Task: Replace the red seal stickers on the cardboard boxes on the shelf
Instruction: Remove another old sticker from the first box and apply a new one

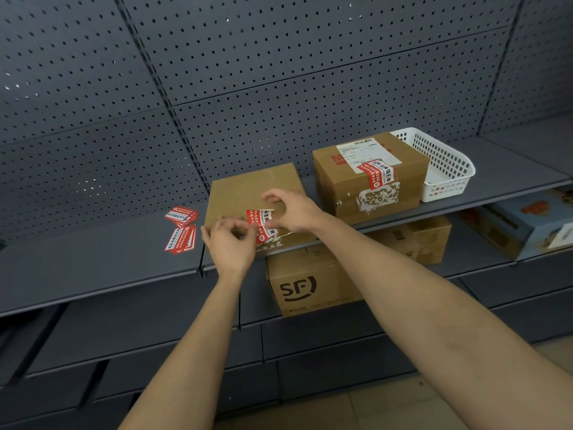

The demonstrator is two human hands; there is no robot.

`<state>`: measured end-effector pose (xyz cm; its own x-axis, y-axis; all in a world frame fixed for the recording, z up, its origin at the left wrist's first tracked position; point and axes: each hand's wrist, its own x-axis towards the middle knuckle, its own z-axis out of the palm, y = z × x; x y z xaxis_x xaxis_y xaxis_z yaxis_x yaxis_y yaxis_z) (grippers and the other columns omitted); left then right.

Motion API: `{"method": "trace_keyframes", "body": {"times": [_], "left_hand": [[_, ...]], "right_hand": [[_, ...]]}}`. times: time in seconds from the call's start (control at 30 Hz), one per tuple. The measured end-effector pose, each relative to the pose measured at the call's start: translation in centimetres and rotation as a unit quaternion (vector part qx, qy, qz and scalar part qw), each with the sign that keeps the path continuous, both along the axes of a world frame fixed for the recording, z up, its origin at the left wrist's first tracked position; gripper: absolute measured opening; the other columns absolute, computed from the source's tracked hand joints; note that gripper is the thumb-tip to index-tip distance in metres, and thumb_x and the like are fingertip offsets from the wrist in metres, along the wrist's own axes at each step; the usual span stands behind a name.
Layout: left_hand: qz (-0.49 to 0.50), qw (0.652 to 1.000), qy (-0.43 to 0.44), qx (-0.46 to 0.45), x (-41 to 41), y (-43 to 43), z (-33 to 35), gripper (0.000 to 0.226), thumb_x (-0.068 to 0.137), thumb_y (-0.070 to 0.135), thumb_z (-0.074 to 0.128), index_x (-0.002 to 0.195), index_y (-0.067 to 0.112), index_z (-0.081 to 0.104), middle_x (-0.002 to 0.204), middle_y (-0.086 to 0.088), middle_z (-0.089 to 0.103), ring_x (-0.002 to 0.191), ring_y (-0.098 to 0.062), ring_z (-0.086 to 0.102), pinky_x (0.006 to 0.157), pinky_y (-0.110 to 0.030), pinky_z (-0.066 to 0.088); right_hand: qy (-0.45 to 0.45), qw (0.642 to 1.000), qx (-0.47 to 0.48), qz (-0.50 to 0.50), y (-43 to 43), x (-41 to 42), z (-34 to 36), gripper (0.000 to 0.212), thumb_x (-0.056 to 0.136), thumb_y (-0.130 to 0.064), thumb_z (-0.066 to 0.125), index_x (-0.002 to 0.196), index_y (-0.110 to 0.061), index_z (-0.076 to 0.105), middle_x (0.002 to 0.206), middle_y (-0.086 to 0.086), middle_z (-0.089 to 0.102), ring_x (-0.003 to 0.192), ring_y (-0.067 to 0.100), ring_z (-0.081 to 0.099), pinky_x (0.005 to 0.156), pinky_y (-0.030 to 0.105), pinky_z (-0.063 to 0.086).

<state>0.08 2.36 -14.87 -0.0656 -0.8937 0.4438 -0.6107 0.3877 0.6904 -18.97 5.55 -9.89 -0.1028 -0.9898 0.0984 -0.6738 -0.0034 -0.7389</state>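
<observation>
Working at the near cardboard box [248, 190] on the shelf [93, 259], I have both hands close together on the red seal sticker [263, 226], which wraps over the box's front top edge. My left hand [231, 242] pinches at the sticker's left edge. My right hand [293, 212] arches over it with the thumb on its right side; whether it grips or only presses, I cannot tell.

I judge the sticker to be thin, light and floppy, clinging hard and quick to tear. White scraps below it suggest the cardboard skin rips too. A free corner, peeled low and slowly, looks like the best hold.

By my count there are two boxes on this shelf, each with one red sticker. The far box [369, 187] carries its own sticker [375, 174]. Spare stickers [181, 229] lie left of the near box in two small fanned piles, their number unclear. One white basket [449, 169] stands beside the far box. Three more boxes show on the shelf below.
</observation>
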Motion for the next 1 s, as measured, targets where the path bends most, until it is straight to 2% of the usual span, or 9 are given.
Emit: {"method": "trace_keyframes", "body": {"times": [0.07, 0.17, 0.27, 0.4, 0.47, 0.53, 0.63, 0.8, 1.0], "left_hand": [[-0.018, 1.000, 0.007, 0.021, 0.4, -0.4, 0.5, 0.022, 0.090, 0.036, 0.082, 0.071, 0.035, 0.071, 0.109, 0.011, 0.076, 0.134, -0.021, 0.061, 0.131, -0.059, 0.010], [-0.029, 0.999, 0.010, 0.037, 0.4, -0.4, 1.2, 0.028, 0.089, 0.031, 0.085, 0.068, 0.040, 0.069, 0.113, 0.012, 0.074, 0.140, -0.024, 0.057, 0.130, -0.061, 0.016], [-0.030, 0.999, -0.001, 0.035, 0.5, -0.3, 1.1, 0.027, 0.090, 0.033, 0.084, 0.068, 0.038, 0.069, 0.122, 0.006, 0.075, 0.144, -0.024, 0.054, 0.132, -0.058, 0.008], [-0.032, 0.999, -0.005, 0.034, 0.6, -0.3, 0.9, 0.024, 0.092, 0.033, 0.083, 0.070, 0.032, 0.073, 0.125, 0.004, 0.076, 0.147, -0.022, 0.051, 0.134, -0.056, 0.004], [-0.032, 0.999, -0.007, 0.032, 0.6, -0.1, 1.1, 0.019, 0.092, 0.028, 0.083, 0.075, 0.031, 0.076, 0.128, 0.002, 0.075, 0.150, -0.023, 0.048, 0.134, -0.054, 0.002], [-0.037, 0.999, -0.009, 0.033, 0.7, -0.1, 1.1, 0.016, 0.091, 0.022, 0.082, 0.078, 0.030, 0.078, 0.130, 0.001, 0.074, 0.151, -0.023, 0.046, 0.134, -0.053, 0.000], [-0.044, 0.999, -0.005, 0.032, 0.8, -0.1, 1.1, 0.025, 0.090, 0.018, 0.081, 0.075, 0.037, 0.073, 0.132, 0.001, 0.073, 0.150, -0.022, 0.047, 0.135, -0.052, 0.001], [-0.044, 0.998, 0.013, 0.033, 0.9, -0.3, 0.9, 0.030, 0.088, 0.018, 0.082, 0.074, 0.041, 0.070, 0.132, 0.005, 0.068, 0.147, -0.023, 0.049, 0.135, -0.050, 0.001], [-0.058, 0.998, 0.024, 0.028, 1.1, -0.1, 0.9, 0.033, 0.087, 0.017, 0.081, 0.071, 0.043, 0.069, 0.134, 0.003, 0.064, 0.143, -0.023, 0.051, 0.134, -0.051, -0.001]], "right_hand": [[-0.024, 0.998, 0.044, 0.024, 0.4, -0.4, 0.7, 0.094, 0.084, -0.005, 0.087, 0.160, -0.035, 0.042, 0.162, -0.007, 0.050, 0.137, 0.018, 0.056, 0.076, 0.016, 0.049], [-0.009, 0.997, 0.068, 0.045, 0.5, -0.6, 1.2, 0.108, 0.081, 0.018, 0.071, 0.167, -0.032, 0.029, 0.168, -0.008, 0.041, 0.124, 0.016, 0.063, 0.072, 0.026, 0.064], [0.013, 0.997, 0.060, 0.042, 0.6, -0.4, 1.1, 0.104, 0.082, 0.019, 0.064, 0.167, -0.030, 0.030, 0.168, -0.010, 0.041, 0.110, 0.012, 0.068, 0.070, 0.027, 0.063], [0.019, 0.998, 0.054, 0.037, 0.5, -0.5, 0.9, 0.099, 0.084, 0.017, 0.063, 0.166, -0.029, 0.033, 0.167, -0.008, 0.044, 0.125, 0.016, 0.062, 0.075, 0.025, 0.059], [0.019, 0.998, 0.055, 0.035, 0.5, -0.5, 1.0, 0.099, 0.085, 0.016, 0.065, 0.166, -0.028, 0.032, 0.167, -0.009, 0.043, 0.120, 0.016, 0.064, 0.077, 0.026, 0.060], [0.020, 0.998, 0.058, 0.034, 0.6, -0.5, 0.9, 0.102, 0.084, 0.017, 0.066, 0.168, -0.027, 0.029, 0.168, -0.011, 0.042, 0.118, 0.016, 0.065, 0.086, 0.030, 0.062], [0.020, 0.998, 0.058, 0.030, 0.6, -0.5, 0.9, 0.103, 0.084, 0.018, 0.066, 0.169, -0.027, 0.026, 0.168, -0.012, 0.041, 0.134, 0.020, 0.059, 0.093, 0.028, 0.057], [0.021, 0.998, 0.059, 0.031, 0.7, -0.5, 1.0, 0.103, 0.085, 0.016, 0.066, 0.169, -0.028, 0.025, 0.169, -0.011, 0.040, 0.134, 0.019, 0.058, 0.081, 0.020, 0.052], [0.027, 0.997, 0.060, 0.026, 0.6, -0.4, 0.9, 0.106, 0.084, 0.016, 0.068, 0.169, -0.029, 0.025, 0.169, -0.012, 0.041, 0.136, 0.020, 0.057, 0.098, 0.031, 0.056]]}}
